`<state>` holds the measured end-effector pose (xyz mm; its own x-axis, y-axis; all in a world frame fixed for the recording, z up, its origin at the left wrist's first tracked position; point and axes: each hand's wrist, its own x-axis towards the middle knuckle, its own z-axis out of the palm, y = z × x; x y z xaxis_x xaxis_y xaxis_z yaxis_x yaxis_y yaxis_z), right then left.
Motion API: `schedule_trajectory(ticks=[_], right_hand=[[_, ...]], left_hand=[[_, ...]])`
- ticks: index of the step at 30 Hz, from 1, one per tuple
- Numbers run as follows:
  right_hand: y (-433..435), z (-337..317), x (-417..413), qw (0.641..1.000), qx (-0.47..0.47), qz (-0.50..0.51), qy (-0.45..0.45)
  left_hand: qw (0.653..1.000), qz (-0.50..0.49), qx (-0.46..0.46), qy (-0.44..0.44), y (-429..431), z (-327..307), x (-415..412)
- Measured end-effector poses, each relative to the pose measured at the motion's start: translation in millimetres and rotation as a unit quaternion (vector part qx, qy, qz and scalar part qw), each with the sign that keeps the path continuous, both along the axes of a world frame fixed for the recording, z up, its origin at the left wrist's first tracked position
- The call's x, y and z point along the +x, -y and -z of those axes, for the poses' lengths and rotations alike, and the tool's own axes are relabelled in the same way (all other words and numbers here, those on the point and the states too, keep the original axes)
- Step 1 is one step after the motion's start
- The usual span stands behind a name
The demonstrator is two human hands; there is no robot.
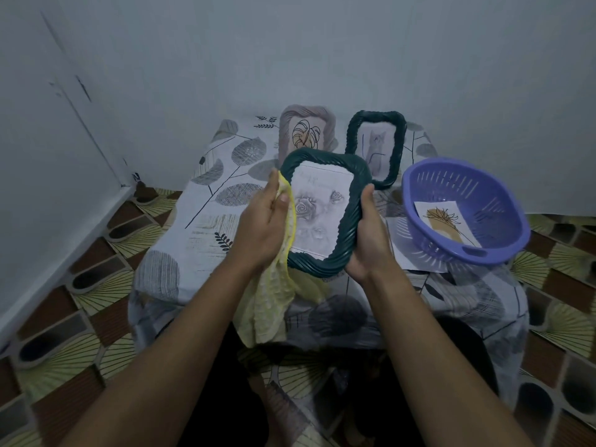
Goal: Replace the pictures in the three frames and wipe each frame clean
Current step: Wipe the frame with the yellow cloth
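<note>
A dark green twisted-rim frame with a grey rose picture is held tilted above the table. My right hand grips its right edge, thumb on the front rim. My left hand holds a yellow cloth against the frame's left edge; the cloth hangs down below my wrist. Two more frames stand upright at the back: a pale mauve frame with a leaf drawing and a second dark green frame with a faint sketch.
A purple colander basket sits at the right on the leaf-patterned tablecloth, holding a loose picture. A white sheet lies under the basket. Walls stand close behind and to the left. Patterned floor tiles surround the small table.
</note>
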<state>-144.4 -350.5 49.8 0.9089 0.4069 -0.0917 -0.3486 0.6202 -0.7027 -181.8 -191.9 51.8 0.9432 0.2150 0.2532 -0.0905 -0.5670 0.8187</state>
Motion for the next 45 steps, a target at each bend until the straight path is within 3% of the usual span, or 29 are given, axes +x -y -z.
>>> schedule_trajectory(ticks=[4,8,13,16,23,27,30,33,35,37,42,45], right_hand=[[-1.4,9.2,4.5,0.999,0.000,0.044,-0.001],[-2.8,13.9,11.5,0.993,0.020,0.111,-0.027],[-9.9,4.8,0.8,0.989,0.009,0.146,-0.035],[-15.1,-0.2,-7.6,0.992,0.016,0.120,-0.032],[-28.7,4.1,-18.9,0.998,0.000,0.068,0.016],[-25.0,5.6,-13.5,0.998,0.012,0.064,-0.011],[-15.8,8.6,-3.1,0.995,0.003,0.098,-0.035],[-8.9,13.3,5.0,0.992,-0.002,0.126,-0.032],[-6.6,16.5,3.7,0.994,0.026,0.103,-0.020],[-7.6,18.9,-0.7,0.994,0.034,0.099,-0.010],[-27.2,14.2,-16.3,0.995,-0.012,0.103,-0.002],[-36.5,14.4,-21.7,0.995,-0.033,0.092,-0.019]], left_hand=[[0.991,-0.003,0.130,-0.011,17.9,14.2,-12.2],[0.961,-0.009,0.268,-0.063,35.3,28.2,-21.4],[0.942,0.064,0.329,0.014,60.7,28.5,-27.5],[0.947,0.053,0.315,0.024,56.7,21.4,-12.5],[0.983,-0.006,0.181,-0.035,50.4,3.0,13.2],[0.987,0.079,0.141,0.020,56.6,12.4,-3.4],[0.967,0.173,0.175,0.060,49.4,29.7,-19.1],[0.938,0.200,0.274,0.067,26.1,42.2,-21.6],[0.924,0.150,0.350,0.039,8.8,43.0,-14.5],[0.929,0.068,0.365,-0.010,-3.8,38.6,-3.6],[0.958,-0.092,0.265,-0.054,8.9,16.4,15.6],[0.971,-0.101,0.208,-0.062,32.8,3.1,15.1]])
